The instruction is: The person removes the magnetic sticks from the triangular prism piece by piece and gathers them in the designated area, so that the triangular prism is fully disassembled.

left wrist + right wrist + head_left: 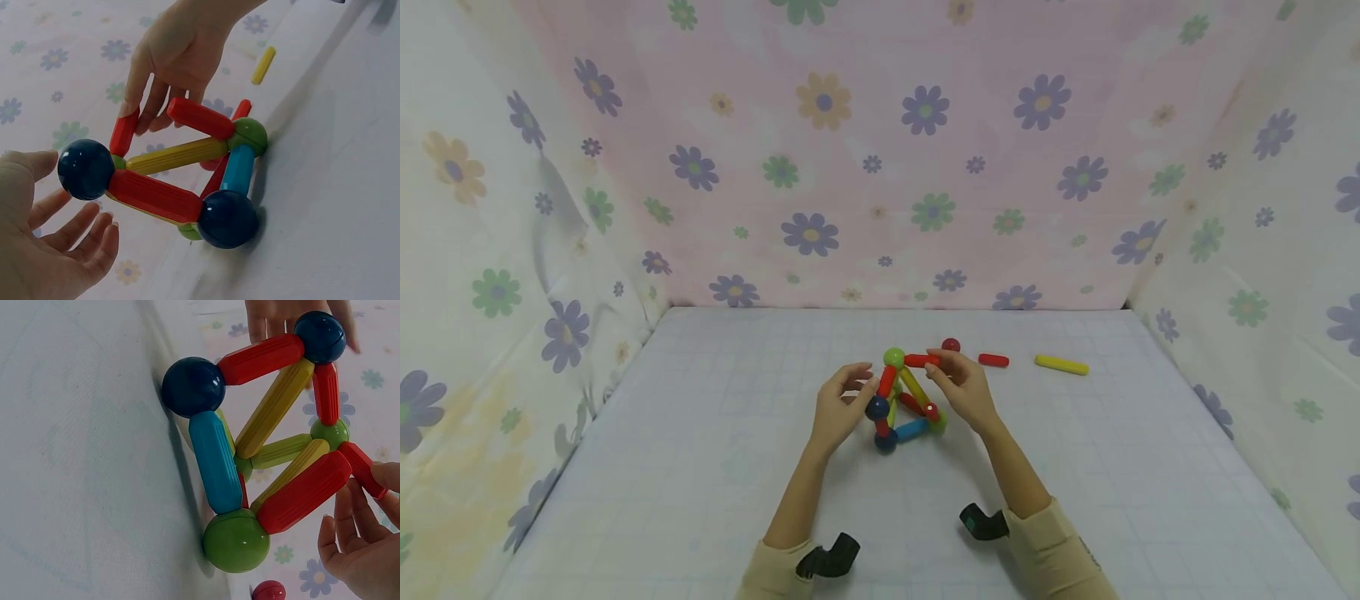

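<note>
A standing frame of magnetic rods and balls lies between both hands. My right hand [966, 390] pinches a red rod [361, 467] between thumb and fingers; its other end meets the upper green ball [330, 432]. My left hand [837, 410] is beside the upper dark blue ball [86, 169], its fingers loosely bent and holding nothing; whether the thumb touches the ball I cannot tell. Below, a blue rod [215, 462] joins the lower dark blue ball [194, 387] to a green ball [237, 540]. Another red rod [201, 119] slants up from that green ball, its upper end free.
Behind my right hand, a red ball [951, 344] sits on the white table [685, 467]. To its right lie a loose red rod [993, 360] and a yellow rod [1062, 365]. Flowered cloth [865, 200] walls the back and both sides.
</note>
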`<action>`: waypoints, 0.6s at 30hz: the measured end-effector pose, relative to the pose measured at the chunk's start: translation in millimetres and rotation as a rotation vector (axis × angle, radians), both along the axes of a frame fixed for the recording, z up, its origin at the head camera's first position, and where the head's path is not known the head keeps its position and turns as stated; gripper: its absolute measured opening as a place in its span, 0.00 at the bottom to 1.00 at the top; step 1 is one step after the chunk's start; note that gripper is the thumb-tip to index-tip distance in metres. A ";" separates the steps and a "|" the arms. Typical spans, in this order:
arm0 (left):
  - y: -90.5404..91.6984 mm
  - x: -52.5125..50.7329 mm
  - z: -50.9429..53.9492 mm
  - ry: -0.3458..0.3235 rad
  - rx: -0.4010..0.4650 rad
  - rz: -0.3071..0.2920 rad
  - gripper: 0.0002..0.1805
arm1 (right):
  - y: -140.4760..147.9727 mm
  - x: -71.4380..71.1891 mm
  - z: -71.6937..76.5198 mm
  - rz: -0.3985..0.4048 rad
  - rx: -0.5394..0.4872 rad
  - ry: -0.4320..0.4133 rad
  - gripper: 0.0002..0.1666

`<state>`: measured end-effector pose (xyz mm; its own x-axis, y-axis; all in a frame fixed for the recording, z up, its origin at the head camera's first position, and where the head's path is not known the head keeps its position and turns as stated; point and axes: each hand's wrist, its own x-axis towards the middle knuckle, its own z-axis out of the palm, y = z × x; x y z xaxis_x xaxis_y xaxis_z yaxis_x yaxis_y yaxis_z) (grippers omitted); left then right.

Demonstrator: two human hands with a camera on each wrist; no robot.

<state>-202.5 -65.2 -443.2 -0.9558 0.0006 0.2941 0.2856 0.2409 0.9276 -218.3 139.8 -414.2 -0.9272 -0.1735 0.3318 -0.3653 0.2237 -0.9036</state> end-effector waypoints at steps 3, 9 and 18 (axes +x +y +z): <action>0.8 -11.8 0.6 -0.034 0.010 -0.033 0.19 | 0.1 -0.4 -1.0 0.004 -0.011 -0.002 0.17; 7.1 -26.6 2.3 -0.133 0.019 -0.132 0.24 | 0.6 -1.0 -4.8 0.018 -0.024 0.011 0.17; 12.0 -41.3 8.5 -0.202 -0.036 -0.158 0.22 | 0.4 -1.3 -3.8 0.027 -0.035 -0.003 0.18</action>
